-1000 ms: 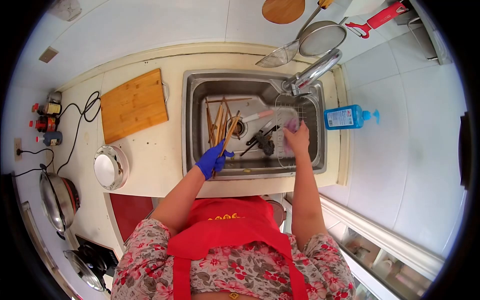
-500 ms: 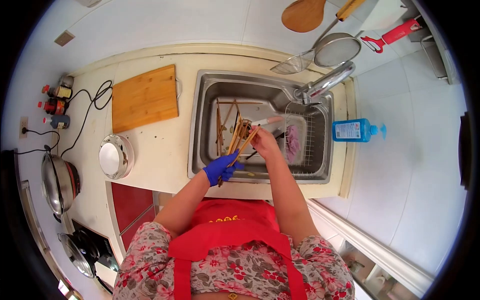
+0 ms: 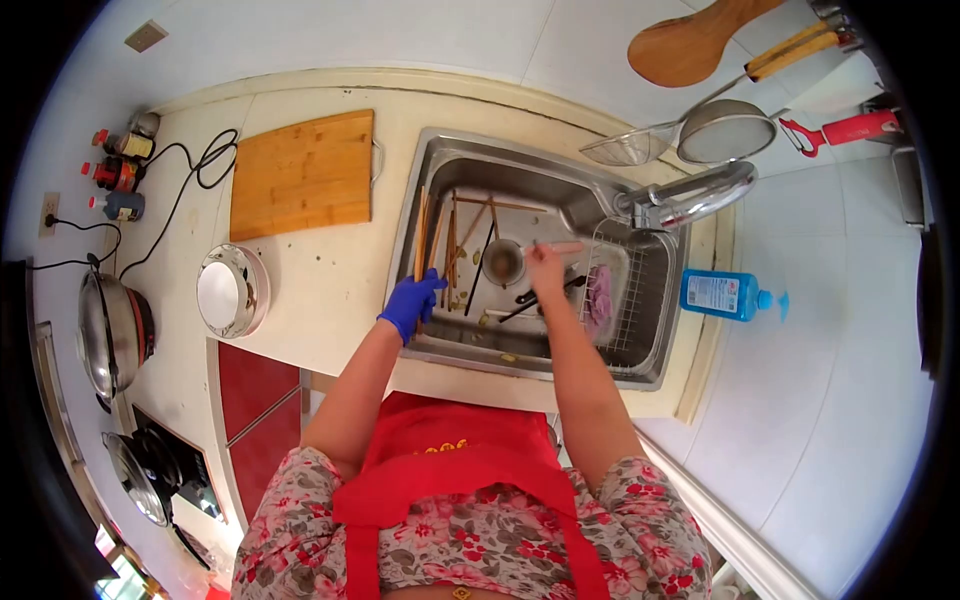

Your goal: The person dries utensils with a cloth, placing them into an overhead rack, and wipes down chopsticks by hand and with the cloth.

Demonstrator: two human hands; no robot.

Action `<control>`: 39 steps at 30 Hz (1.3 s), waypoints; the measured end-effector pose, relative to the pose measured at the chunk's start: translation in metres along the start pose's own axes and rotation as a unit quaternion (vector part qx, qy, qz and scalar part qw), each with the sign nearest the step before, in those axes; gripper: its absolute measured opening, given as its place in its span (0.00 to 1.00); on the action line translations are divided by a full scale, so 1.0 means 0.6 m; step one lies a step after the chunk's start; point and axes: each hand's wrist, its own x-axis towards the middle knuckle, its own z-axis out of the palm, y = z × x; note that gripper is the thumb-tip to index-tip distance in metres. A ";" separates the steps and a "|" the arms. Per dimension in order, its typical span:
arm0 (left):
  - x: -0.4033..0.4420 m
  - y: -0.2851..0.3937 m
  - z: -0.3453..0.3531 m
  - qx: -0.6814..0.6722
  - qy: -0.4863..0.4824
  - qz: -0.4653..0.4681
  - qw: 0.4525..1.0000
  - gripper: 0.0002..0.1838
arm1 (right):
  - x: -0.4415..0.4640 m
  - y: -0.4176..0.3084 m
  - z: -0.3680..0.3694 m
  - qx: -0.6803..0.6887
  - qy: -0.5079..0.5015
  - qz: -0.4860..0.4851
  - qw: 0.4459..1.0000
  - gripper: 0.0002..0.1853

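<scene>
In its blue glove, my left hand (image 3: 411, 305) is closed around several wooden chopsticks (image 3: 421, 240), which point up along the left wall of the sink (image 3: 402, 270). My bare right hand (image 3: 545, 272) is low in the basin, beside a round metal cup-like piece (image 3: 503, 262) and a pale pink handle (image 3: 568, 247). Its fingers are blurred, so whether they grip anything is unclear. Loose chopsticks (image 3: 452, 250), some brown and one black, lie on the sink floor. Black-handled utensils (image 3: 530, 298) lie under and beside my right wrist.
A wire rack (image 3: 632, 285) holds a purple cloth (image 3: 599, 295) at the sink's right side, below the faucet (image 3: 700, 195). On the counter are a cutting board (image 3: 305, 175), stacked bowls (image 3: 232, 290) and a blue soap bottle (image 3: 722, 294). Strainers (image 3: 728, 132) hang at upper right.
My left hand has moved left with its chopsticks, away from my right hand. My right hand has let go of the chopsticks and moved lower into the basin. The view has shifted slightly.
</scene>
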 end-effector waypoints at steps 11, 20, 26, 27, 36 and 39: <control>0.022 -0.015 -0.007 -0.001 0.045 -0.061 0.997 0.15 | -0.042 0.069 0.140 -0.303 -0.275 0.079 0.909 0.11; 0.036 -0.022 -0.023 -0.039 0.036 -0.058 0.997 0.06 | -0.019 0.018 0.259 -0.175 -0.183 0.082 0.964 0.15; 0.034 -0.010 -0.011 -0.088 0.002 -0.092 0.992 0.04 | -0.004 -0.010 0.280 -0.174 -0.184 0.134 0.958 0.16; 0.034 -0.012 -0.011 -0.088 0.003 -0.096 0.992 0.04 | -0.009 0.001 0.286 -0.181 -0.166 0.122 0.962 0.15; 0.056 -0.028 0.007 -0.126 -0.025 -0.083 0.988 0.08 | 0.025 0.083 0.173 -0.188 -0.075 0.090 0.975 0.12; 0.065 -0.036 0.006 -0.111 -0.034 -0.086 0.989 0.09 | 0.033 0.109 0.183 -0.204 -0.063 0.048 0.976 0.14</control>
